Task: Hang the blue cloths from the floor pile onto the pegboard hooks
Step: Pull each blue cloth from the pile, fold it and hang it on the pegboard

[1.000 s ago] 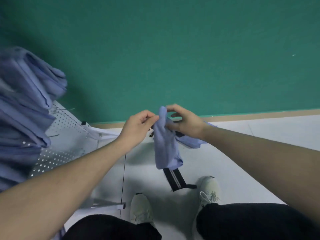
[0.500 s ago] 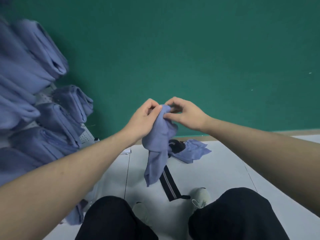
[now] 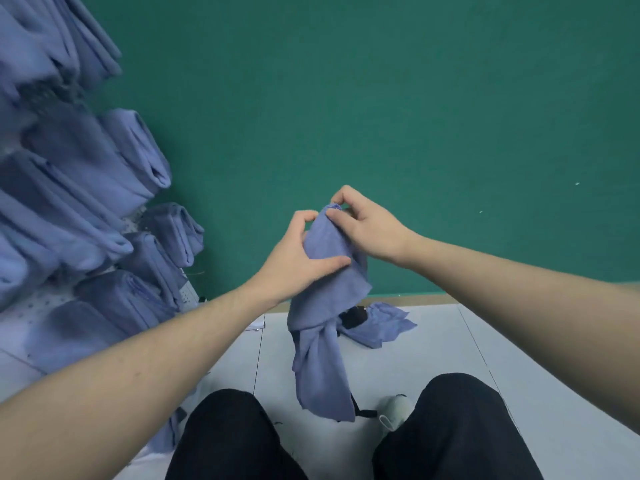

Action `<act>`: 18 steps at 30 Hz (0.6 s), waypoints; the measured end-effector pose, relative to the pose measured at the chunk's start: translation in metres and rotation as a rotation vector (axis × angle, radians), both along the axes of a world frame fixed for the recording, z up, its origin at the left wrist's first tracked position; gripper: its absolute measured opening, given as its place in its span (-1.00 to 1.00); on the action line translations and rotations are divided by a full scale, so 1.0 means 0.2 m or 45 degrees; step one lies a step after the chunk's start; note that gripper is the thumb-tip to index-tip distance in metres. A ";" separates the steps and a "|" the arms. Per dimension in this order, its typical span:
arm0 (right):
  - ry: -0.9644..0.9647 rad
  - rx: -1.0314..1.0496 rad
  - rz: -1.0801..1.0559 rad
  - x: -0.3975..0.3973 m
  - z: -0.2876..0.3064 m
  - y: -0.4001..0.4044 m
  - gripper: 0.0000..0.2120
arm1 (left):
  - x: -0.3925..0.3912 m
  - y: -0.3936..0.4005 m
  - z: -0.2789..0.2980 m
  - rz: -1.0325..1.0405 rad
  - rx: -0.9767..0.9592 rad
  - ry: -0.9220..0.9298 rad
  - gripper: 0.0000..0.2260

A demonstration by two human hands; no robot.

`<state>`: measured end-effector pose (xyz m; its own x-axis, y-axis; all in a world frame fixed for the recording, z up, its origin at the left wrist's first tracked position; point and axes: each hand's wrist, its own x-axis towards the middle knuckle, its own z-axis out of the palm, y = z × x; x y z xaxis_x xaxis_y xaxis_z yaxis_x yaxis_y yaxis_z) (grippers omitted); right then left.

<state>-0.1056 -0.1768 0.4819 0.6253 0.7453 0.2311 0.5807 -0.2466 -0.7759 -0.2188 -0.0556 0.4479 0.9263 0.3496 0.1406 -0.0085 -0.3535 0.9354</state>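
- Both hands up front: left hand (image 3: 298, 258) wraps the blue cloth (image 3: 325, 306), right hand (image 3: 367, 226) pinches its top edge.
- Cloth dangles between the knees, well apart from the pegboard (image 3: 31, 308).
- Risk imo: bunched fabric might slip off a hook.

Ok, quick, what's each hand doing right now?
Left hand: closed, holding the blue cloth near its top.
Right hand: closed, pinching the cloth's top edge.

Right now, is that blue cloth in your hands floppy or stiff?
Probably floppy: the cloth droops limp below the left hand and right hand. Likely light, since fingertips alone pinch its top.
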 end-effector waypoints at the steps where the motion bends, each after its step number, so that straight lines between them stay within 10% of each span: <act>1: -0.050 -0.014 0.005 -0.01 0.03 -0.01 -0.88 | 0.00 -0.01 0.01 -0.004 -0.016 -0.037 -0.50; 6: -0.153 -0.078 0.058 -0.04 0.13 -0.07 -0.91 | -0.03 -0.02 0.09 -0.010 -0.220 -0.169 -0.82; 18: 0.444 0.122 -0.188 -0.09 0.34 -0.07 -0.85 | -0.09 -0.30 0.16 0.162 0.163 -0.039 -0.57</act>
<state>-0.1242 -0.1900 0.5495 0.7778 0.6266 0.0499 0.2416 -0.2248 -0.9440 -0.2358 -0.1165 0.4797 0.8702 0.4414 0.2190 0.0162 -0.4697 0.8827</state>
